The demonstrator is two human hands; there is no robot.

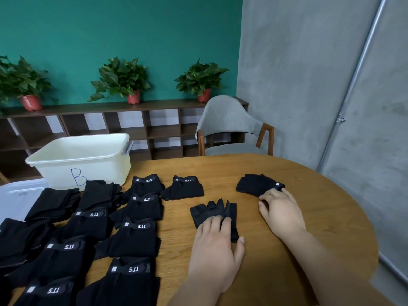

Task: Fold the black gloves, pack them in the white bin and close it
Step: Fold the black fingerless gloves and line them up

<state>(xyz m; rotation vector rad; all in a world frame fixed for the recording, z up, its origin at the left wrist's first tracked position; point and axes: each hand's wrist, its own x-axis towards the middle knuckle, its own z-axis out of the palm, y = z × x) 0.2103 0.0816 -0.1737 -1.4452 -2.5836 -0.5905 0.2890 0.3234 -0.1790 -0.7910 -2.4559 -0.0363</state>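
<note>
One wide-angle view only — worn on the person's head, it faces forward and down across the wooden table (220, 168), left hand (215, 250) and right hand (281, 209) close beneath it, green wall (110, 29) and grey wall (298, 74) well beyond.

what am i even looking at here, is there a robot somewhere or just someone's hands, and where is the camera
There is no robot here. One camera worn on a person's head looks forward and down at their own two bare hands. The wooden table holds rows of black gloves, many with a 5.11 label. The left hand presses flat on a fingerless glove. The right hand touches the near edge of a second glove with curled fingers; whether it really grips it is unclear. At the back left stands the open white bin, marked B, with what looks like its lid lying beside it.
</note>
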